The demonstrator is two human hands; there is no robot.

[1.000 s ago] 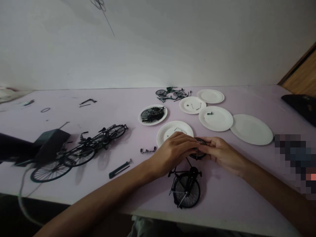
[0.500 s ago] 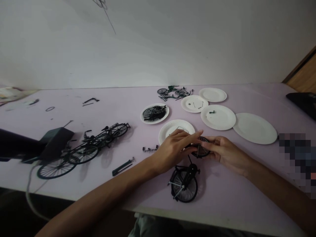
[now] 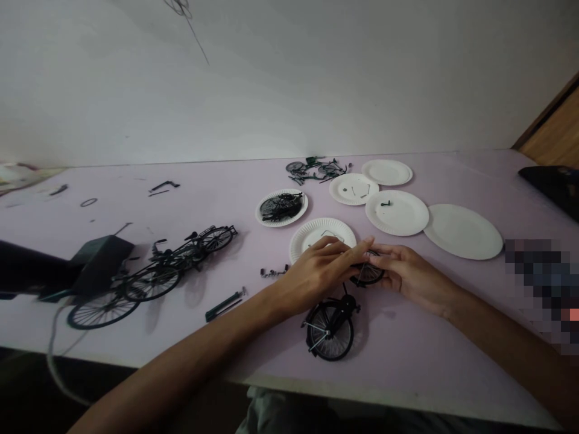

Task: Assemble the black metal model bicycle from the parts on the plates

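Observation:
A small black model bicycle (image 3: 329,331) is held over the pale table, its spoked rear wheel toward me. Its front wheel (image 3: 368,274) is between my two hands. My left hand (image 3: 323,268) reaches across the front part from the left, fingers bent over it and hiding most of the frame there. From the right, my right hand (image 3: 400,271) pinches the front wheel at its rim with thumb and fingers. Just behind my left hand lies a white paper plate (image 3: 301,241) with a thin bent metal piece.
Assembled model bicycles (image 3: 181,265) stand at left beside a black device (image 3: 97,265). A green pump-like part (image 3: 224,305) and small black parts (image 3: 271,272) lie nearer. Farther back are a plate of wheels (image 3: 283,207), more plates (image 3: 464,232) and green bicycle parts (image 3: 316,170).
The model bicycle's rear wheel has swung slightly left and up. Both hands keep their hold at the front wheel, fingers shifted a little. The camera view has moved slightly.

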